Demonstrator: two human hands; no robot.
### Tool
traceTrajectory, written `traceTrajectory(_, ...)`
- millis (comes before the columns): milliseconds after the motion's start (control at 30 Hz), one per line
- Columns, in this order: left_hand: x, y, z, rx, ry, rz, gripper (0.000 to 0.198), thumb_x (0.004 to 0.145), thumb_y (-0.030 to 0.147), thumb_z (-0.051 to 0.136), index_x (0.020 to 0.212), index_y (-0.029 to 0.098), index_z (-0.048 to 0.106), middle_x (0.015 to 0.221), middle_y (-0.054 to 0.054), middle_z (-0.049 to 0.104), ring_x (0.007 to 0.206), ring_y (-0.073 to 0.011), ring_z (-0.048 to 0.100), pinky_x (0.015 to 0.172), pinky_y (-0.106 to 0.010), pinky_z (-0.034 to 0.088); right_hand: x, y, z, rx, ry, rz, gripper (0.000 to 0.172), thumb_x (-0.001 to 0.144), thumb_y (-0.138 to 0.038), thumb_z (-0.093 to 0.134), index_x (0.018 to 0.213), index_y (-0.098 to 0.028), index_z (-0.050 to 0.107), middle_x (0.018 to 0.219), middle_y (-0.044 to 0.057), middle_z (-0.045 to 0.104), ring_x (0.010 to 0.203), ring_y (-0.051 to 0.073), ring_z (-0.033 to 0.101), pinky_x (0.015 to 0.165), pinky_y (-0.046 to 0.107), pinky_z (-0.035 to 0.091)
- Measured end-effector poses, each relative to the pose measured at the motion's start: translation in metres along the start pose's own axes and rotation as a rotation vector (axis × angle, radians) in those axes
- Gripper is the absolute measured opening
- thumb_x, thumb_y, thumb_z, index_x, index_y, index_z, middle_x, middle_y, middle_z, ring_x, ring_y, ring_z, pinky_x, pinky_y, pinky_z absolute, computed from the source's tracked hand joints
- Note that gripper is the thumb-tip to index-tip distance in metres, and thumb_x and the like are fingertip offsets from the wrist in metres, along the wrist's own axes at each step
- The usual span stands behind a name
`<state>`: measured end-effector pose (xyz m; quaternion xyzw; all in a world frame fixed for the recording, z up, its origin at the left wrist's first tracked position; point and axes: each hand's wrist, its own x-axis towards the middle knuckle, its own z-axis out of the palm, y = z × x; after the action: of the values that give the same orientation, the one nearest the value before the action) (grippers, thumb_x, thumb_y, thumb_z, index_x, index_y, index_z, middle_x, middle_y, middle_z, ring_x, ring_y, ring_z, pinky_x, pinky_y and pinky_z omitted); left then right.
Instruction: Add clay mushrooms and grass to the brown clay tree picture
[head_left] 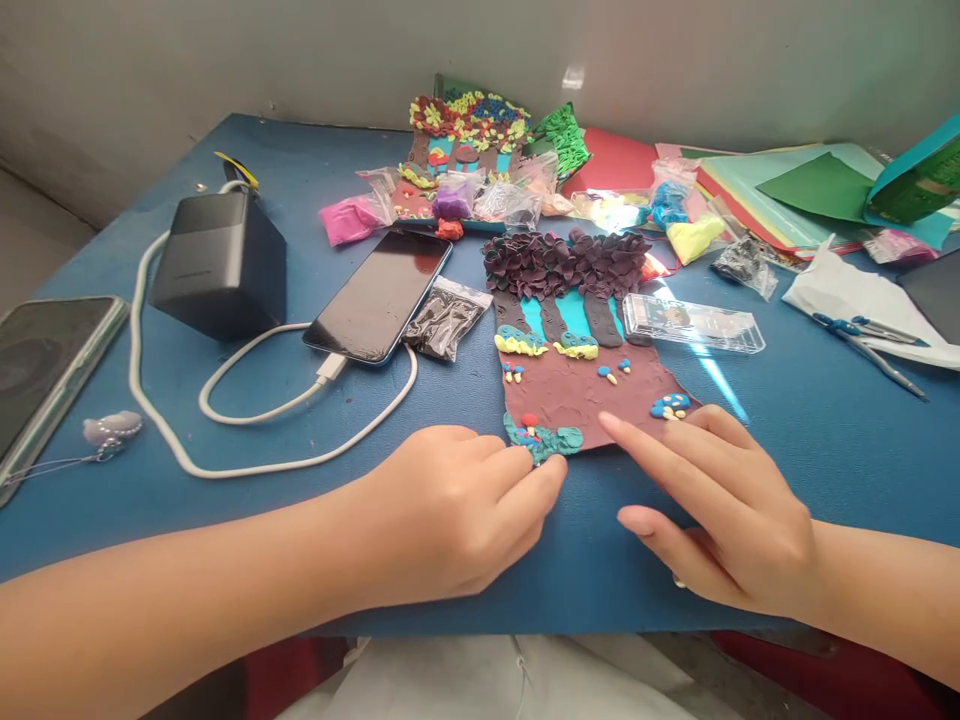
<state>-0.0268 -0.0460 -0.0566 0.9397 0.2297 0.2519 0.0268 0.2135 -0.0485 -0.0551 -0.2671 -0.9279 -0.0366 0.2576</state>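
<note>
A clay picture (592,390) lies before me, with a brown ground, dark tree trunks and a dark purple leafy crown (566,262). My left hand (465,510) is closed at its lower left corner, fingertips beside a teal clay patch (559,440) with a small red mushroom (529,421). What those fingers hold, if anything, is hidden. My right hand (727,500) rests at the lower right, index finger stretched onto the brown clay, thumb apart. Near its knuckles sits a blue clay mushroom cap with white spots (670,406). A tiny pale bit (679,580) shows under this palm.
Left of the picture are a phone (382,295) on a white cable (270,472), a black power bank (219,260) and another phone (56,380). Behind stand a second clay picture (469,130) and bagged clay (352,218). Scissors (874,345) and coloured paper (814,185) lie right.
</note>
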Motion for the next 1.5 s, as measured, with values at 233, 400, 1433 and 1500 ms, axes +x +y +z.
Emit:
traceTrajectory(233, 0.011, 0.021, -0.004, -1.016, -0.108, -0.66, 0.024, 0.1, 0.034, 0.033, 0.113, 0.02, 0.046, 0.086, -0.001, 0.059, 0.073, -0.0098, 0.055, 0.065, -0.021, 0.048, 0.006, -0.009, -0.001, 0.061, 0.103, -0.095, 0.015, 0.092, -0.022, 0.061, 0.1, -0.009, 0.061, 0.065, 0.0, 0.06, 0.056, 0.01, 0.05, 0.055, 0.029, 0.036)
traceTrajectory(400, 0.012, 0.028, 0.004, -1.157, -0.044, -0.572, 0.023, 0.1, 0.026, 0.029, 0.119, 0.017, 0.041, 0.09, -0.004, 0.057, 0.081, -0.0113, 0.056, 0.072, -0.024, 0.051, 0.008, -0.013, -0.001, 0.087, 0.109, -0.1, 0.012, 0.094, -0.014, 0.055, 0.101, -0.008, 0.062, 0.07, 0.002, 0.066, 0.059, 0.01, 0.056, 0.056, 0.029, 0.038)
traceTrajectory(1433, 0.014, 0.036, 0.019, 0.296, 0.116, 0.107, 0.016, 0.087, 0.014, 0.042, 0.09, 0.01, 0.057, 0.099, -0.021, 0.072, 0.056, -0.0161, 0.058, 0.048, -0.028, 0.04, 0.012, 0.027, -0.014, 0.07, 0.444, 0.236, 0.013, 0.094, -0.016, 0.052, 0.084, -0.022, 0.056, 0.069, 0.001, 0.061, 0.055, 0.013, 0.055, 0.051, 0.027, 0.044)
traceTrajectory(1500, 0.023, 0.039, 0.022, 0.355, 0.054, 0.052, 0.015, 0.085, 0.014, 0.042, 0.089, 0.011, 0.056, 0.115, -0.025, 0.068, 0.05, -0.0138, 0.054, 0.044, -0.028, 0.037, 0.015, 0.031, -0.014, -0.012, 0.456, 0.272, 0.011, 0.088, -0.011, 0.062, 0.088, -0.022, 0.06, 0.078, 0.003, 0.068, 0.059, 0.013, 0.06, 0.051, 0.027, 0.045)
